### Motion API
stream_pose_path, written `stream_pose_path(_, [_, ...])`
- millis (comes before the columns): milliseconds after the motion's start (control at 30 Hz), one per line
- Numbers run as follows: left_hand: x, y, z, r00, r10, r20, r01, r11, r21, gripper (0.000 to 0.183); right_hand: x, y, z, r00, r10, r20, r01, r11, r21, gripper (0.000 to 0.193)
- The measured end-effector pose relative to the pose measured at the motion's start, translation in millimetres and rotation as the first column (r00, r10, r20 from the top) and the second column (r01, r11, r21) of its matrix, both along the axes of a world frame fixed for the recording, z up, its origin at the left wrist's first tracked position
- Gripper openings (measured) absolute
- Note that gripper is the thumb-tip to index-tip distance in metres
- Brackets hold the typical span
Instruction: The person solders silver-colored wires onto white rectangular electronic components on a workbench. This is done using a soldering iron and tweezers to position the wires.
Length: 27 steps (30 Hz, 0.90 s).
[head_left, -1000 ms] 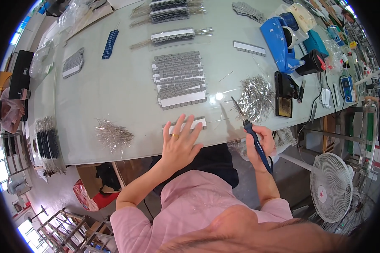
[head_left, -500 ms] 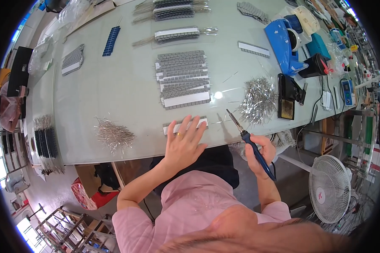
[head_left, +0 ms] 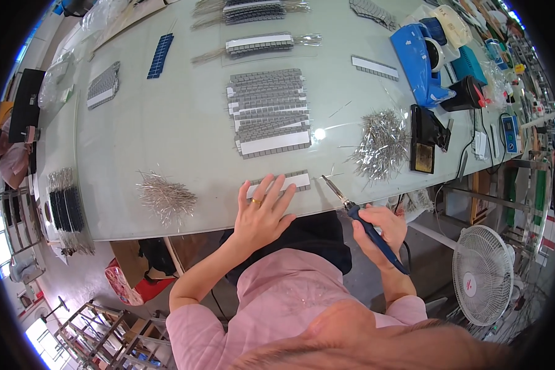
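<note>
Head view, from the left: we see a bundle [head_left: 66, 208] of dark strips with wire ends at the table's edge, then a small pile [head_left: 102, 86] of grey strips, a blue strip [head_left: 160, 57] and a wire heap [head_left: 166, 195]. Our left hand [head_left: 260, 214] lies palm down over the work strip [head_left: 298, 180], its fingers spread apart on the left part; the strip's white right end shows near the table's front edge. Beyond it lies a grey stack [head_left: 271, 114]. The iron's [head_left: 371, 234] tip is just right of the strip, apart from it; we cannot tell whether it touches the table. Our right hand [head_left: 382, 232] has its fingers clamped on the handle. Farther right come a 2nd wire heap [head_left: 381, 145], a blue tape dispenser [head_left: 416, 68], the iron stand [head_left: 425, 139] and a white fan [head_left: 484, 274].
</note>
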<state>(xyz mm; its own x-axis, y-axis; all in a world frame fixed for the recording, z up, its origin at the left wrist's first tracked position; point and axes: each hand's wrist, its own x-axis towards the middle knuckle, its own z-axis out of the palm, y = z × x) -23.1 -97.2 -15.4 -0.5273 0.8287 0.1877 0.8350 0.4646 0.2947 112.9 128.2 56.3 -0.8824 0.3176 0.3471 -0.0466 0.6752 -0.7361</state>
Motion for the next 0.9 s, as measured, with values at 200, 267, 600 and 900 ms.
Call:
stream_pose_path(200, [0,-1,-1,1.0,-0.009,0.001,0.009,1.0,-0.011,0.059,-4,-5,2,1.0,0.001,0.002,-0.001,1.0,0.026,0.027])
stream_pose_path(267, [0,-1,-2,1.0,-0.005,0.003,0.005,1.0,-0.012,0.059,-5,-6,2,1.0,0.011,0.017,-0.012,0.999,0.04,0.028])
stream_pose_path(600, [0,-1,-4,1.0,0.021,0.0,-0.021,1.0,0.012,0.061,-11,-10,1,0.999,0.006,0.046,-0.009,0.998,0.057,0.028])
stream_pose_path(900, [0,0,-5,1.0,0.002,-0.002,-0.002,1.0,-0.004,0.061,-10,-5,-4,1.0,0.002,0.026,-0.003,1.0,0.03,0.029])
